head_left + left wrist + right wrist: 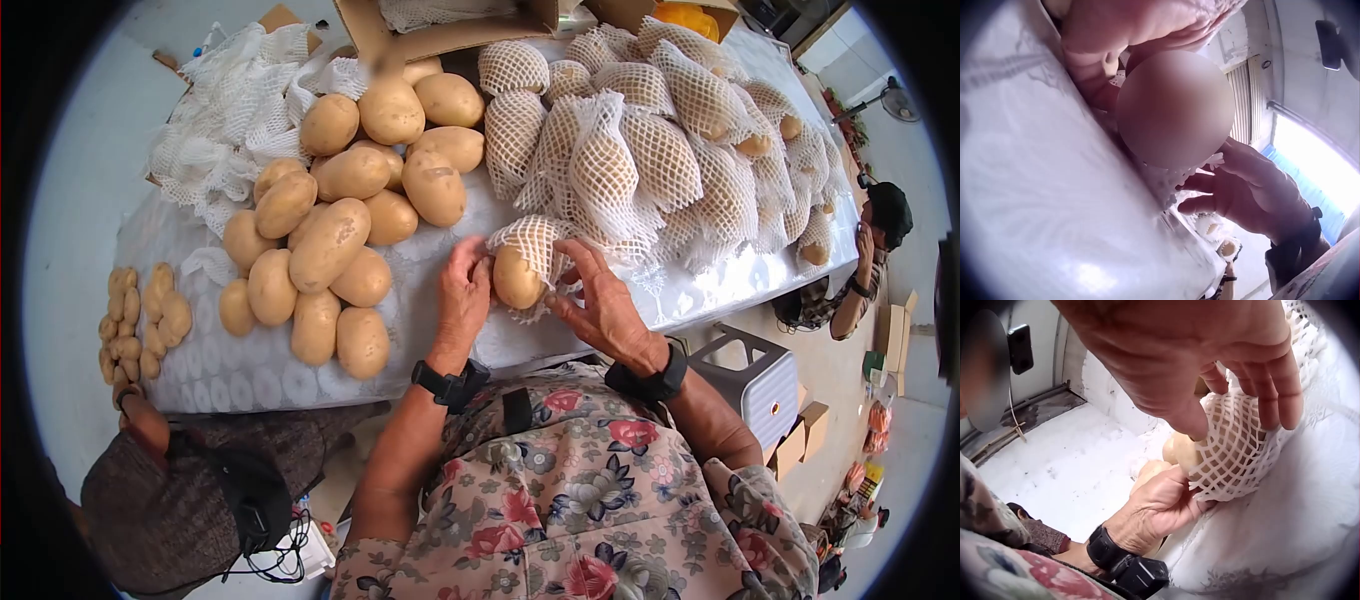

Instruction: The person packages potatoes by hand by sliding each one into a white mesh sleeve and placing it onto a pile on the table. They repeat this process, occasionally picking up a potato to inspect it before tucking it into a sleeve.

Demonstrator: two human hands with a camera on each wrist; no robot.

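Note:
A potato (517,278), partly covered by a white foam net sleeve (535,240), lies at the table's near edge between both hands. My left hand (464,300) holds the potato's left side, its fingers up at the net's rim. On the other side my right hand (603,310) grips the net, thumb near its open edge and fingers over the mesh (1235,450) in the right wrist view. Bare potato shows toward the left hand (1163,503). A round blur hides most of the potato in the left wrist view, between the left hand (1141,28) and right hand (1254,194).
Bare potatoes (330,245) are heaped left of the hands, with loose foam nets (235,110) behind. Netted potatoes (650,150) pile up at the right. A cardboard box (450,42) stands at the back. Other people sit at both sides; a grey stool (765,395) is at right.

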